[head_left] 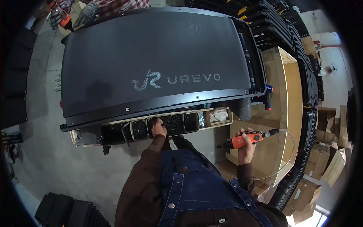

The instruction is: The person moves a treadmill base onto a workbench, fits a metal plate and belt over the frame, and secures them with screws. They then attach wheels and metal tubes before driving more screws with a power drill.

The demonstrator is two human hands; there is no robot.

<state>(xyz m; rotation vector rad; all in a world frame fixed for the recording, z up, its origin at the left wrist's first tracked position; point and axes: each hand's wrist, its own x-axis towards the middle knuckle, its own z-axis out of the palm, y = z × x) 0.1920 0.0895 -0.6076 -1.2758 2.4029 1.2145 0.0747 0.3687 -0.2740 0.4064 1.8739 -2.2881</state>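
Observation:
My left hand [159,128] reaches down into a black parts bin, its fingers curled together among small dark pieces that look like screws. Whatever they pinch is too small to make out. Out to the right, my right hand [246,145] is wrapped round an orange air screwdriver [239,141], whose black tip points left. A clear air hose [293,145] curves away from the tool's back end. Just beyond the bins lies a treadmill [151,53] with a dark belt marked UREVO; screws [197,97] show along its near side rail.
Black bins [191,122] stand in a wooden tray [230,118], one with a hex key [125,135] at its edge. Across the treadmill, a co-worker's gloved hand [55,19] holds an orange power tool [64,19]. A plywood box [281,113] and cardboard boxes [319,157] stand right.

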